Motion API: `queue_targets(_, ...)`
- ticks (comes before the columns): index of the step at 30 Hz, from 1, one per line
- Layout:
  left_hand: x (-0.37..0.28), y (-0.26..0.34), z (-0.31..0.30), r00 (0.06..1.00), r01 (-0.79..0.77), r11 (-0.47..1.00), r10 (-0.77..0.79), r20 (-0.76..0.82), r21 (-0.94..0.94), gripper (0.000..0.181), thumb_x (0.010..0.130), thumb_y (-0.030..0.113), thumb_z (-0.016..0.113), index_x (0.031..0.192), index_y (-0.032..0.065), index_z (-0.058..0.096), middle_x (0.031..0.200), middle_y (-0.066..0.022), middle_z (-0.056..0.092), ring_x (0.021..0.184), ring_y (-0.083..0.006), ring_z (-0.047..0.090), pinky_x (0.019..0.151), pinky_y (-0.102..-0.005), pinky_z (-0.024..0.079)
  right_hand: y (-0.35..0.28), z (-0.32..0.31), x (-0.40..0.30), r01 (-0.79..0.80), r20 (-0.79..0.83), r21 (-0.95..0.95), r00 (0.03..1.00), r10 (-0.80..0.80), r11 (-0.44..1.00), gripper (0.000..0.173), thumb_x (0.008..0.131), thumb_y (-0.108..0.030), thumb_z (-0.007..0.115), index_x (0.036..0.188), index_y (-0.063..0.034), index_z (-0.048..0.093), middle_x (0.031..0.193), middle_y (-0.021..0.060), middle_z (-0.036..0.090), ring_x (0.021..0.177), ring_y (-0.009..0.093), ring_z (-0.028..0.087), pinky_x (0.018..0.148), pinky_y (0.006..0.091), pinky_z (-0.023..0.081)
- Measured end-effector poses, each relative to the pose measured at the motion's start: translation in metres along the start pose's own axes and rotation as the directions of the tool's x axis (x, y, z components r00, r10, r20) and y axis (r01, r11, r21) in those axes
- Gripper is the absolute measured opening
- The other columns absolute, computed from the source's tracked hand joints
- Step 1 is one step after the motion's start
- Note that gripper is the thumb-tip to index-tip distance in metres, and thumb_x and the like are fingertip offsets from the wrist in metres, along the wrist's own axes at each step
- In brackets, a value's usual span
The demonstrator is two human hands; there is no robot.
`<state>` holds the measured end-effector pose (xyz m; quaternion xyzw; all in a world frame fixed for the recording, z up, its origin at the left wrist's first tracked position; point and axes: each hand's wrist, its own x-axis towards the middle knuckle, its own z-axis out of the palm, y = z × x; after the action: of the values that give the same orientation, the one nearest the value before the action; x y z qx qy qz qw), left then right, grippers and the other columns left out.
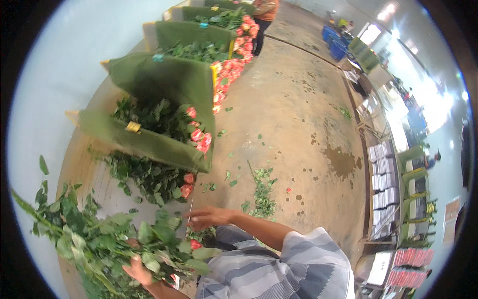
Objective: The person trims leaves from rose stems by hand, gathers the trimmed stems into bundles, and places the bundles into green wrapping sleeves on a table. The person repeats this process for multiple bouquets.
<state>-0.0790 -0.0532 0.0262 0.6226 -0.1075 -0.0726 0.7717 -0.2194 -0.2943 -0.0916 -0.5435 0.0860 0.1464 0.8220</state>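
My left hand (139,270) is closed around a leafy bunch of rose stems (93,239) at lower left. Leaves cover much of its fingers. Long green stems reach from the bunch towards the left rim. At the bunch's right end, my right hand (210,217) holds nothing, its fingers apart and close to the leaves. A pinkish-red rose bloom (195,244) shows just below that hand. Beyond the bunch, more roses with dark leaves (145,172) lie on a pale work surface (106,202), with red blooms (187,185) at the edge nearest the floor.
Green fabric-covered dividers (145,140) part the bench into bays, where pink-red roses (227,73) are piled. Cut leaves and a leafy stem (263,190) litter the concrete floor, with a wet patch (340,160). Another person (265,18) stands further along. Shelving with stacked sheets (382,179) lines the right.
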Motion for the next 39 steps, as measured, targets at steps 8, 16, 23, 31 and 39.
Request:
queue_targets(8,-0.042,-0.010,0.147,0.653,0.103,0.971,0.098,0.751,-0.217,0.029,0.079,0.008,0.059,0.106,-0.0024,0.055,0.103,-0.0118,0.058,0.095,-0.0225,0.052,0.083,-0.0381,0.043,0.090,-0.036,-0.110,0.095,-0.555,0.161,0.832,0.010,0.982,0.025,0.093,-0.032,0.049,0.093,-0.0087,0.057,0.072,-0.0029,0.050,0.063,0.007,0.045,0.052,0.0224,0.035)
queue_targets(16,-0.058,-0.103,0.337,0.528,0.008,0.988,-0.137,0.838,0.156,0.037,0.076,0.003,0.059,0.113,0.0058,0.057,0.109,-0.0122,0.060,0.101,-0.0252,0.054,0.086,-0.0380,0.044,0.121,-0.140,-0.209,0.256,-0.876,0.270,0.466,0.126,0.928,0.024,0.089,-0.031,0.053,0.087,-0.0080,0.059,0.081,0.0028,0.060,0.065,0.009,0.051,0.052,0.0210,0.037)
queue_targets(23,-0.028,-0.142,0.474,0.391,-0.765,0.569,0.036,0.920,0.302,0.049,0.073,-0.002,0.059,0.119,0.0130,0.058,0.114,-0.0125,0.061,0.106,-0.0276,0.057,0.089,-0.0379,0.044,0.085,-0.267,-0.358,0.553,-0.958,0.285,0.139,0.251,0.783,0.029,0.090,-0.023,0.052,0.109,-0.0011,0.056,0.091,0.0104,0.064,0.077,0.018,0.062,0.069,0.0311,0.053)
queue_targets(31,-0.007,-0.164,0.649,0.376,-0.655,0.754,0.391,0.840,-0.058,0.022,0.084,0.006,0.059,0.105,0.0000,0.056,0.099,-0.0125,0.061,0.089,-0.0285,0.056,0.082,-0.0368,0.043,0.158,-0.371,-0.371,0.643,-0.886,0.344,-0.019,0.462,0.685,0.023,0.089,-0.020,0.044,0.095,-0.0011,0.055,0.082,0.0111,0.060,0.068,0.021,0.060,0.059,0.0318,0.050)
queue_targets(39,0.059,-0.230,0.797,0.216,-0.953,0.294,0.475,0.853,0.078,0.031,0.089,0.011,0.049,0.119,0.0038,0.054,0.112,-0.0194,0.056,0.102,-0.0331,0.052,0.092,-0.0412,0.039,0.279,-0.347,-0.348,-0.769,-0.943,0.057,0.168,0.287,0.637,0.026,0.082,-0.025,0.051,0.079,-0.0024,0.063,0.079,0.0164,0.065,0.068,0.027,0.064,0.057,0.0393,0.049)
